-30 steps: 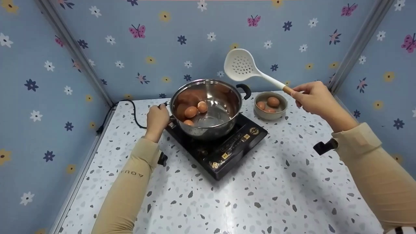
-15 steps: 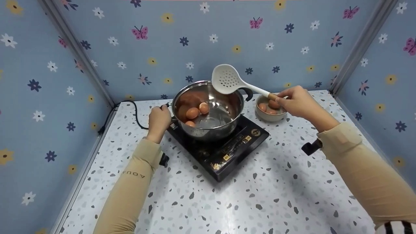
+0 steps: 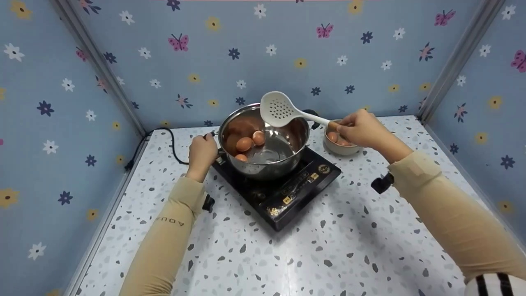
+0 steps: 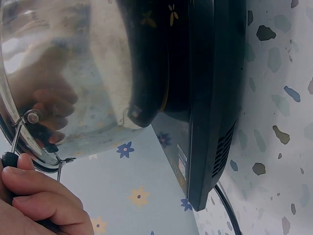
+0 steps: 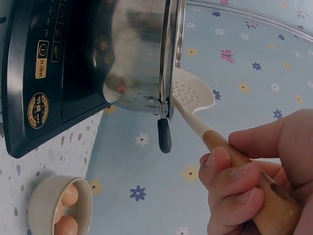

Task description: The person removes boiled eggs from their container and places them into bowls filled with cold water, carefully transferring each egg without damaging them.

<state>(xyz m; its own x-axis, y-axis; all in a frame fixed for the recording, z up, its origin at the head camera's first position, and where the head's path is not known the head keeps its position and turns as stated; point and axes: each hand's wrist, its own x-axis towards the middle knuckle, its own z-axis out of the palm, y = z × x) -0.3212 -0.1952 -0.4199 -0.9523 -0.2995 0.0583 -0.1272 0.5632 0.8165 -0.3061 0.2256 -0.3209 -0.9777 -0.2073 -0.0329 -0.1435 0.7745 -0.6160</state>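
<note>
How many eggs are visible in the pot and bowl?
6. In the pot: front egg, middle egg and rear egg. In the bowl, right wrist view: top egg, left egg and bottom egg. Others may hide behind the pot's near wall.

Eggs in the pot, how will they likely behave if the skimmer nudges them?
The eggs will probably roll, being rounded with open room beside them in the pot. Brown-shelled, they could crack if knocked against its metal. Looking smooth, they may also slip off the skimmer.
</note>
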